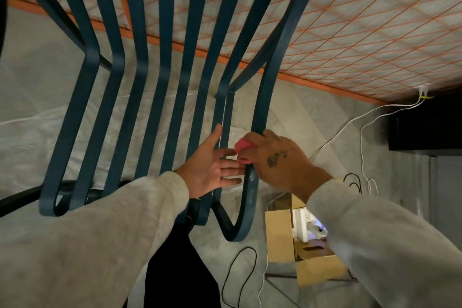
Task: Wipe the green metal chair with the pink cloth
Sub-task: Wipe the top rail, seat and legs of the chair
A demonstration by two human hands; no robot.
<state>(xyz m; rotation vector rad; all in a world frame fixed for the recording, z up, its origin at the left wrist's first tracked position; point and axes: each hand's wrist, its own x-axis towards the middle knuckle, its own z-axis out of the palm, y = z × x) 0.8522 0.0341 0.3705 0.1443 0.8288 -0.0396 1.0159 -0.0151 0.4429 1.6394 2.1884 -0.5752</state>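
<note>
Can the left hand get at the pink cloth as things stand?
Probably yes: the left hand is open, fingertips right beside the cloth, nothing between them, though the right hand grips it against the chair.

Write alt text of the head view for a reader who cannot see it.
A person's right hand grips a pink cloth against the outermost curved slat of a green metal chair, while the open left hand rests against the neighbouring slat. A brown cardboard box sits below.

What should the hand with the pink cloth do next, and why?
Probably slide the right hand with the pink cloth down the chair's outer slat: the cloth is pressed on that slat, and pale marks show just below it.
</note>
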